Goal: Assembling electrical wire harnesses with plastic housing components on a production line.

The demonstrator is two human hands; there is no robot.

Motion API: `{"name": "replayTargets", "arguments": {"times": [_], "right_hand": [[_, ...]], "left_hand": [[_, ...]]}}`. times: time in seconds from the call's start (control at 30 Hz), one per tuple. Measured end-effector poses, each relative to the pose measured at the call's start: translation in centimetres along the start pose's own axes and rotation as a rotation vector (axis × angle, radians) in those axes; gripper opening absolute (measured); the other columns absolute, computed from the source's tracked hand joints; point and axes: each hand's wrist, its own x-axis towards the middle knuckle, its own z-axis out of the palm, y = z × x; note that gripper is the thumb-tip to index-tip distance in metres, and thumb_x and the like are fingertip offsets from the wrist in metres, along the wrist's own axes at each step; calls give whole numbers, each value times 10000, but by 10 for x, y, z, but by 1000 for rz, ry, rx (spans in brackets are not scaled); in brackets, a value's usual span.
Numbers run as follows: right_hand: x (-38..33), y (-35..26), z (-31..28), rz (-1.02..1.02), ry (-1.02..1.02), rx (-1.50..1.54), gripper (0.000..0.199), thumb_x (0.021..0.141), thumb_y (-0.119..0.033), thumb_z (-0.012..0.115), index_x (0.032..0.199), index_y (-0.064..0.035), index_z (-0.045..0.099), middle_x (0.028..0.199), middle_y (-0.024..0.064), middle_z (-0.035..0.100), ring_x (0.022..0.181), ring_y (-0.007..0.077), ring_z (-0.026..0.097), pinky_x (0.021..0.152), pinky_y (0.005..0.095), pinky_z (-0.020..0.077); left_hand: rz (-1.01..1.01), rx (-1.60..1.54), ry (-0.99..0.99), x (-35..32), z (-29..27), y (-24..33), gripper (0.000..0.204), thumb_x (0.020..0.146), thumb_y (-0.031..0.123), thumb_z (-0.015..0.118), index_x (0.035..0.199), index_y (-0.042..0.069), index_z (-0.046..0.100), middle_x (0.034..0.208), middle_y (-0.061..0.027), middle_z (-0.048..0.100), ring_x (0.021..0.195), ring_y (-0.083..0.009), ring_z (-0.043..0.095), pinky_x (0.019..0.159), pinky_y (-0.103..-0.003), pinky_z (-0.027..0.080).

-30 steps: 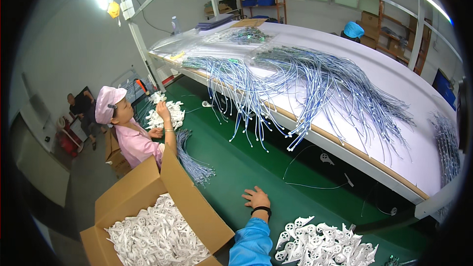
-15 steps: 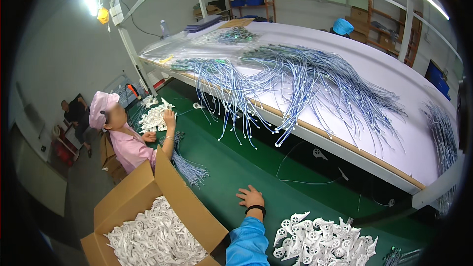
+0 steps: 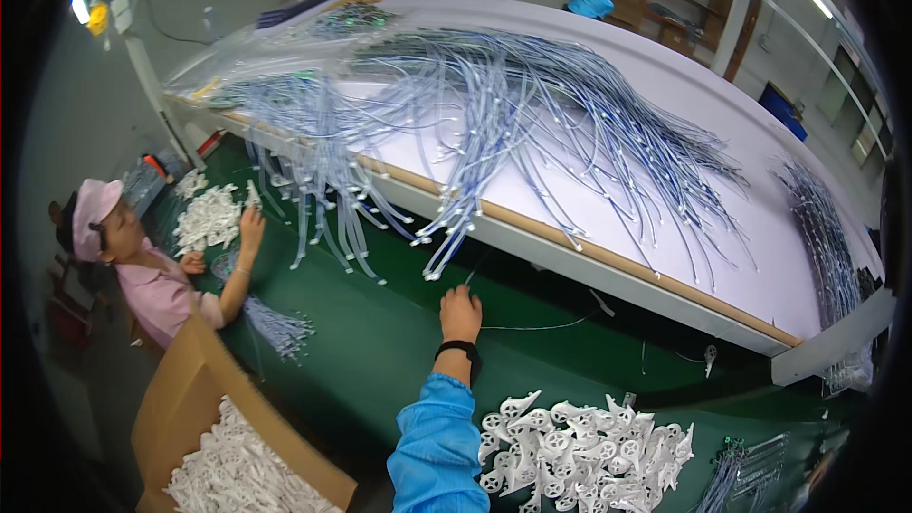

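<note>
My left hand (image 3: 461,314), in a blue sleeve with a dark wristband, reaches over the green table (image 3: 380,342). Its fingers are curled together at the bend of a thin pale cable (image 3: 532,327). The cable emerges to the right of the hand and above the fingertips, and the fingers hide the bend. A small white plastic piece (image 3: 601,303) lies by the cable's right end. To the right of my forearm is a heap of white plastic parts with spoked wheel shapes (image 3: 589,446). My right hand is not in view.
A raised white shelf (image 3: 646,199) holds bundles of blue-grey cables (image 3: 570,85), many hanging over its edge. An open cardboard box (image 3: 190,389) of white parts stands lower left. Beyond it, a co-worker in pink (image 3: 157,294) handles similar parts. More cables (image 3: 727,475) lie lower right.
My left hand has moved forward from the bare green surface to the cable, and its spread fingers have closed. The view has shifted, so the shelf and box appear farther left.
</note>
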Motion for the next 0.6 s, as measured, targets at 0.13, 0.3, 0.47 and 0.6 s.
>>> {"name": "replayTargets", "arguments": {"times": [0.13, 0.3, 0.47, 0.6], "right_hand": [[-1, 66, 22, 50, 73, 26, 191, 825, -167, 515, 865, -31, 642, 754, 171, 641, 635, 257, 586, 605, 384, 460], [0, 73, 25, 124, 55, 128, 164, 836, -142, 517, 886, -35, 632, 753, 160, 642, 606, 234, 571, 584, 368, 455], [7, 69, 23, 74, 38, 124, 155, 840, -130, 520, 901, -32, 623, 747, 153, 638, 596, 223, 565, 574, 362, 452], [7, 62, 22, -6, -4, 111, 148, 843, -121, 523, 913, -30, 616, 742, 148, 635, 588, 214, 559, 565, 356, 449]], "left_hand": [[292, 7, -87, 42, 66, 38, 285, 799, 131, 597, 1061, 22, 572, 1100, -197, 563, 1019, -377, 523, 882, -463, 434], [519, -167, 151, 38, 183, 35, 301, 784, 132, 610, 1064, 26, 582, 1145, -205, 563, 1042, -348, 536, 868, -449, 446], [526, -129, 90, 23, 161, 11, 295, 780, 137, 616, 1053, 28, 589, 1154, -203, 566, 1041, -340, 545, 849, -440, 454], [523, -54, 66, 23, 131, 18, 290, 778, 140, 622, 1044, 29, 595, 1160, -201, 569, 1041, -333, 552, 834, -433, 461]]}}
